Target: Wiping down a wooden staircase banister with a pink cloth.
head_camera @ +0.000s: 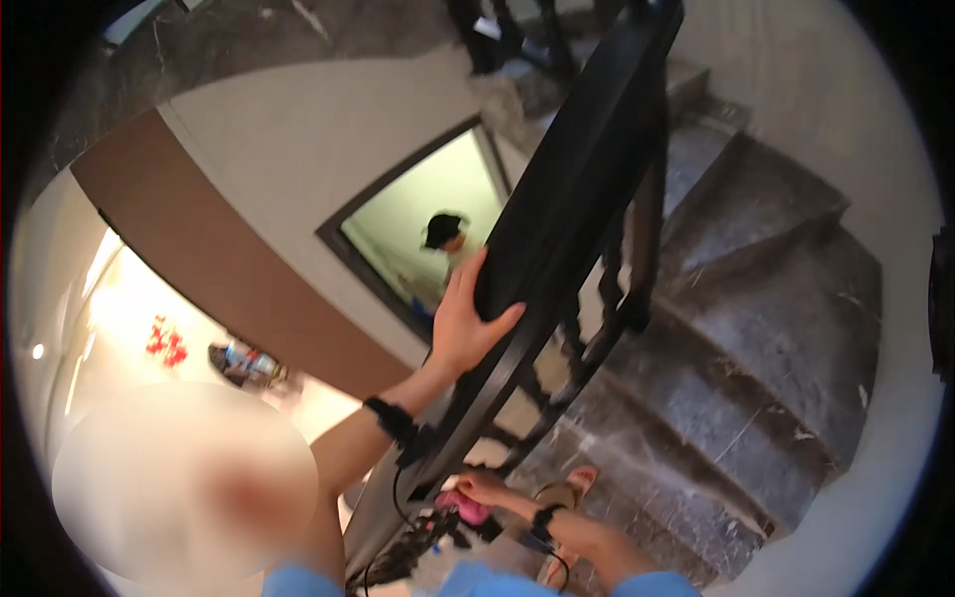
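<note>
My left hand (462,321) lies on the broad black handrail (582,157) of a staircase. Its thumb stretches across the top, and the other fingers curl over the far edge, where they are partly hidden. Lower down, my right hand (481,486) holds a bunched pink cloth (471,510) close to the near end of the rail and in front of my body. Dark straps with cables sit on both wrists. Beneath the rail run dark, shaped balusters (573,332).
Grey marble winder steps (776,313) curve up to the right along a pale wall (806,97). My sandalled foot (582,481) stands on a lower tread. Beyond the rail, a person in a dark cap (445,230) appears in a doorway (403,194). Red decoration (166,342) marks a bright wall.
</note>
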Motion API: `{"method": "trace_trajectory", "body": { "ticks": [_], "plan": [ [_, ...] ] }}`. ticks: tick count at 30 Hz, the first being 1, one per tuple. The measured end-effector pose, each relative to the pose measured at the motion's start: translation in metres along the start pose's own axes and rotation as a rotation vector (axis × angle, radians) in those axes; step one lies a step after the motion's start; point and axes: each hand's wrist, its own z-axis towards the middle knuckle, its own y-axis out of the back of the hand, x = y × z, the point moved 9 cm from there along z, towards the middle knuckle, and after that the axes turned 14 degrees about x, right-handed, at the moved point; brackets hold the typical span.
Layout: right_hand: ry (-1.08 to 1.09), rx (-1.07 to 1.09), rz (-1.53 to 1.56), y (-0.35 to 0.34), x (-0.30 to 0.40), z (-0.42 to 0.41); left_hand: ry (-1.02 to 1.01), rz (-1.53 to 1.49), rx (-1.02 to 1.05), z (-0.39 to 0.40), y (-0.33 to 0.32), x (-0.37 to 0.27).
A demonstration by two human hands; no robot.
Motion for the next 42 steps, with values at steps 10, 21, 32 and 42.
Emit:
{"method": "trace_trajectory", "body": {
  "ticks": [10, 21, 32, 42],
  "plan": [
    [0.418, -1.179, 0.015, 0.374, 0.207, -0.242, -0.013, 0.106, -0.089, -0.013, 0.017, 0.001],
    [0.247, -0.875, -1.285, 0.529, 0.355, -0.153, 0.026, 0.108, 0.047, -0.006, 0.013, 0.005],
    [0.236, -1.862, -0.265, 0.798, 0.289, -0.305, 0.089, 0.125, 0.183, 0.007, 0.006, 0.001],
    [-0.168, -1.765, -0.382, 0.706, 0.099, -0.274, -0.230, 0.105, 0.153, 0.197, 0.000, -0.121]
  ]
}}
